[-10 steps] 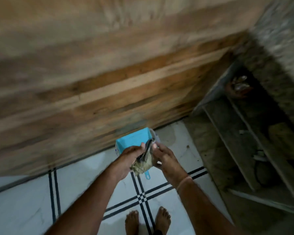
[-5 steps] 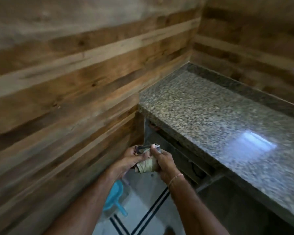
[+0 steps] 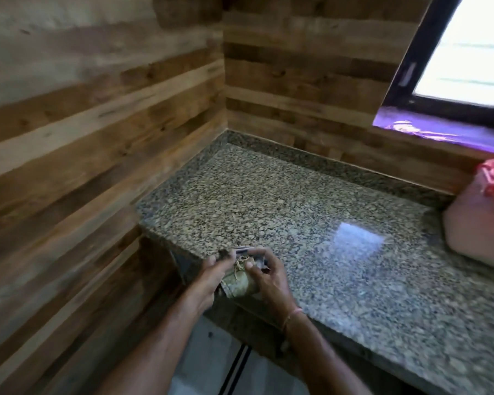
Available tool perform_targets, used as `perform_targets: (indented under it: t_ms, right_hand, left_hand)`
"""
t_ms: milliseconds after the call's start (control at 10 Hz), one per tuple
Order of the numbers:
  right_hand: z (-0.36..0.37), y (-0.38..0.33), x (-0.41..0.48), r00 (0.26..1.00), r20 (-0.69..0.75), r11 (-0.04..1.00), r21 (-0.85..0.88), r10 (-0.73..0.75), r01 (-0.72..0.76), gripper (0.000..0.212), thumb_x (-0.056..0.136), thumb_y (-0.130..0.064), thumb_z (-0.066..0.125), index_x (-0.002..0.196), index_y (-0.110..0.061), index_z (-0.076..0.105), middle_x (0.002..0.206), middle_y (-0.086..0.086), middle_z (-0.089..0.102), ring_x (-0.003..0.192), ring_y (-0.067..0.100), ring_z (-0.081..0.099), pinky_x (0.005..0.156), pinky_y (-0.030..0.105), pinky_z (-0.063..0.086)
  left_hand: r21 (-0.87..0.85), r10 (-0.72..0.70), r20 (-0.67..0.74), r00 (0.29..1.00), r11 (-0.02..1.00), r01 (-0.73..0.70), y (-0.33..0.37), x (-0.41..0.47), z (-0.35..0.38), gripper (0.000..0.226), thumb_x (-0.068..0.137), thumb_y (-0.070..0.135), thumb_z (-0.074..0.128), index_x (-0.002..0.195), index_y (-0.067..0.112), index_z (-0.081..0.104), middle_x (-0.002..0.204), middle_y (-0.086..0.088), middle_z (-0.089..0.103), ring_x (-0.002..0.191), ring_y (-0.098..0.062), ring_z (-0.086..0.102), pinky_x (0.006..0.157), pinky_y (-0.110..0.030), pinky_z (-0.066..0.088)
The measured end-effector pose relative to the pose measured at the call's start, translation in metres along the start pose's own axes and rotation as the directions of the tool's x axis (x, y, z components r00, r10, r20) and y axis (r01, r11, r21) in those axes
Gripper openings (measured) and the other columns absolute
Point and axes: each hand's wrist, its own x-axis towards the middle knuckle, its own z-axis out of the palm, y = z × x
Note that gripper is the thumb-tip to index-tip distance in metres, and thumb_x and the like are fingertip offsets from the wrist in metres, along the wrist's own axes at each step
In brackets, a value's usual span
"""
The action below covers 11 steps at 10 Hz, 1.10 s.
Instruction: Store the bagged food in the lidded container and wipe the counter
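While the left hand [image 3: 208,277] and right hand [image 3: 268,277] pinch the wadded rag [image 3: 240,284] between them over the tabletop's [image 3: 268,201] front edge, it looks soft, light and floppy, best gripped bunched.

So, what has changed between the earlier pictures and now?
The left hand and the right hand carried the crumpled cloth up from above the blue dustpan to the front edge of the granite counter. Nothing was let go: both hands still grip the cloth.
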Motion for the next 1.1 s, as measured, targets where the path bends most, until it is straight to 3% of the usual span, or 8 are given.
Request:
perform_targets:
  t_ms: [100,200,300,400,500,700,900,1100]
  right_hand:
    - [-0.023,0.011,0.020,0.997,-0.043,0.998,0.016,0.059,-0.059,0.031,0.093,-0.018,0.073,0.124,-0.022,0.070,0.125,-0.011,0.067,0.102,0.030,0.072,0.078,0.057,0.063]
    - [-0.040,0.024,0.037,0.985,-0.106,0.990,-0.013,0.139,-0.141,0.040,0.093,-0.013,0.072,0.132,-0.018,0.066,0.133,-0.004,0.061,0.105,0.017,0.070,0.074,0.037,0.065]
    - [-0.048,0.040,0.052,0.970,-0.147,0.975,-0.076,0.196,-0.209,0.046,0.092,-0.010,0.073,0.135,-0.021,0.064,0.135,-0.001,0.062,0.110,0.021,0.069,0.080,0.040,0.065]
    - [-0.047,0.051,0.069,0.943,-0.179,0.942,-0.136,0.280,-0.306,0.047,0.092,-0.006,0.070,0.136,-0.019,0.061,0.132,0.002,0.062,0.107,0.018,0.069,0.085,0.035,0.064]
    - [-0.046,0.056,0.076,0.914,-0.213,0.916,-0.136,0.345,-0.377,0.018,0.099,-0.016,0.060,0.117,-0.016,0.064,0.109,-0.001,0.062,0.085,0.008,0.063,0.072,0.022,0.058]
    - [-0.038,0.064,0.084,0.926,-0.307,0.906,-0.288,0.220,-0.311,0.018,0.100,-0.034,0.057,0.106,-0.018,0.054,0.099,0.011,0.063,0.070,0.020,0.063,0.062,0.035,0.054]
    - [-0.056,0.067,0.075,0.940,-0.327,0.772,-0.572,0.096,-0.278,0.036,0.097,-0.027,0.065,0.132,-0.025,0.057,0.132,0.001,0.050,0.102,0.012,0.058,0.084,0.021,0.055]
    - [-0.122,0.056,0.035,0.909,-0.417,0.735,-0.620,-0.010,-0.276,0.047,0.096,-0.038,0.067,0.139,-0.021,0.055,0.127,0.000,0.048,0.104,0.017,0.057,0.087,0.032,0.055]
  left_hand:
    - [0.094,0.133,-0.062,0.989,0.987,-0.127,-0.004,0.018,0.025,0.045,0.085,0.026,0.082,0.113,0.018,0.047,0.141,-0.016,0.052,0.120,-0.025,0.055,0.086,-0.035,0.050]
    - [0.270,0.241,-0.020,0.970,0.936,-0.227,-0.009,0.035,0.041,0.036,0.096,0.015,0.070,0.117,0.017,0.041,0.138,-0.005,0.044,0.124,-0.020,0.043,0.087,-0.031,0.040]
    - [0.376,0.264,0.096,0.960,0.883,-0.281,-0.012,0.055,0.049,0.026,0.097,0.006,0.063,0.116,0.023,0.056,0.140,0.000,0.049,0.129,-0.020,0.046,0.092,-0.035,0.047]
    - [0.510,0.203,0.162,0.966,0.821,-0.258,-0.008,0.076,0.054,0.028,0.099,0.004,0.061,0.117,0.024,0.068,0.134,0.007,0.055,0.109,-0.010,0.058,0.074,-0.021,0.052]
    - [0.650,0.188,0.201,0.961,0.708,-0.274,-0.009,0.094,0.052,0.034,0.096,0.007,0.067,0.124,0.026,0.068,0.135,0.004,0.063,0.085,0.002,0.057,0.058,-0.008,0.044]
    - [0.821,0.263,0.250,0.932,0.452,-0.348,-0.002,0.113,0.054,0.049,0.088,0.012,0.079,0.133,0.026,0.066,0.153,-0.008,0.047,0.127,-0.024,0.056,0.077,-0.015,0.043]
    - [0.834,0.305,0.303,0.903,0.374,-0.406,-0.003,0.124,0.056,0.064,0.082,0.038,0.083,0.140,0.030,0.057,0.138,-0.004,0.047,0.114,-0.017,0.046,0.077,-0.028,0.044]
    - [0.833,0.450,0.341,0.825,0.263,-0.487,0.003,0.107,0.092,0.059,0.087,0.050,0.073,0.138,0.028,0.054,0.140,-0.004,0.047,0.126,-0.024,0.041,0.088,-0.035,0.036]
